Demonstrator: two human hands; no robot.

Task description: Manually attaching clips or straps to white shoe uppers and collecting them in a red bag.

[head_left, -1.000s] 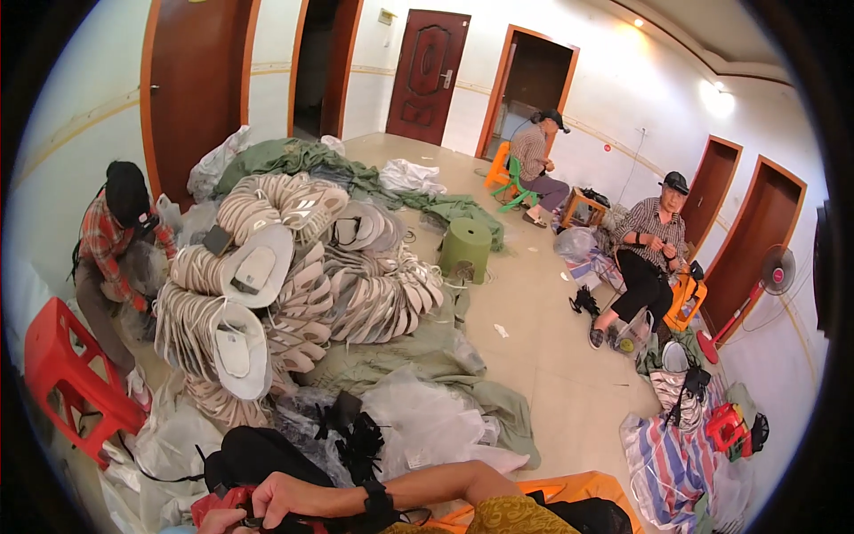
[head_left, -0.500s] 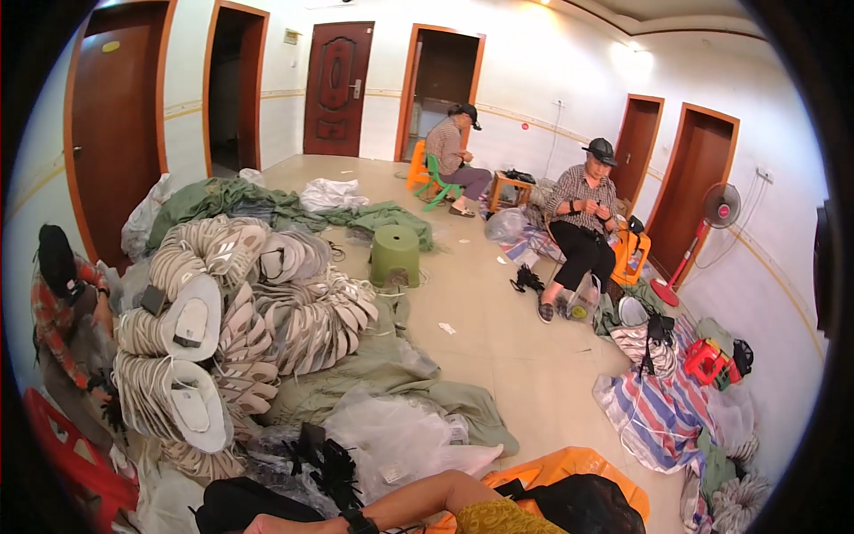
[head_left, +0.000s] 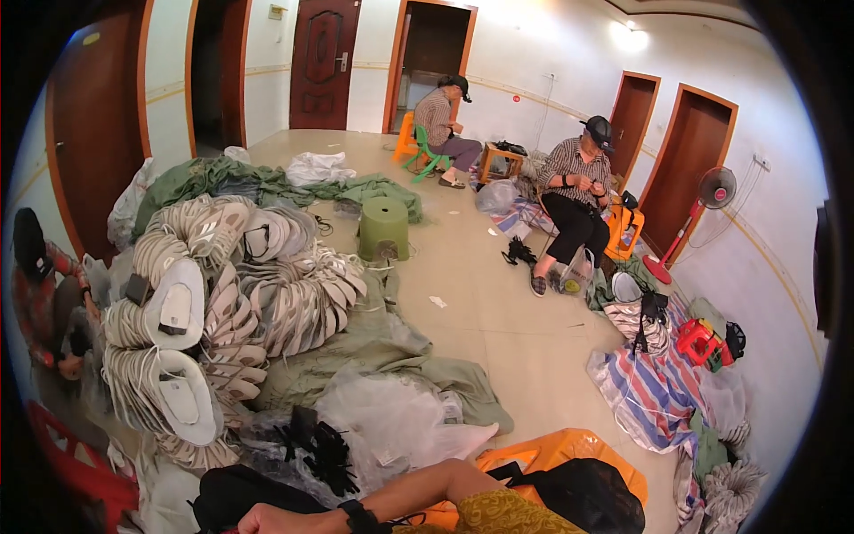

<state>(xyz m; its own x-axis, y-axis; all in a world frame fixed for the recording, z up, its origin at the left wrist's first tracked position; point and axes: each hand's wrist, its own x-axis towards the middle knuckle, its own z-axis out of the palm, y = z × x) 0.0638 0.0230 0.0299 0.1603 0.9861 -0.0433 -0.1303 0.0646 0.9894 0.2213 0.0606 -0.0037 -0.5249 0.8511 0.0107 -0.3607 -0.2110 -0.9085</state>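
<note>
My right hand (head_left: pixel 289 521) lies at the lower edge, its forearm crossing from the right with a black band on the wrist and a yellow patterned sleeve above the elbow. Its fingers look curled, but the frame edge cuts them off, and whatever they hold is hidden. Beside it is a black cloth or bag (head_left: pixel 240 498). Just beyond lies a bundle of black laces or straps (head_left: pixel 322 456) on clear plastic sheeting (head_left: pixel 382 414). My left hand is out of view.
Stacked beige shoe uppers (head_left: pixel 178 307) rise at left, near a crouching co-worker (head_left: pixel 40 276). An orange plastic seat (head_left: pixel 587 442) bears a black mesh bag (head_left: pixel 583 494). Farther out are a green stool (head_left: pixel 383 229), two seated people, a fan (head_left: pixel 717 188) and a striped sheet (head_left: pixel 645 392).
The view has shifted, so the room sits a little farther left and higher. More of my right hand shows above the lower edge. The co-worker at left has an arm lower.
</note>
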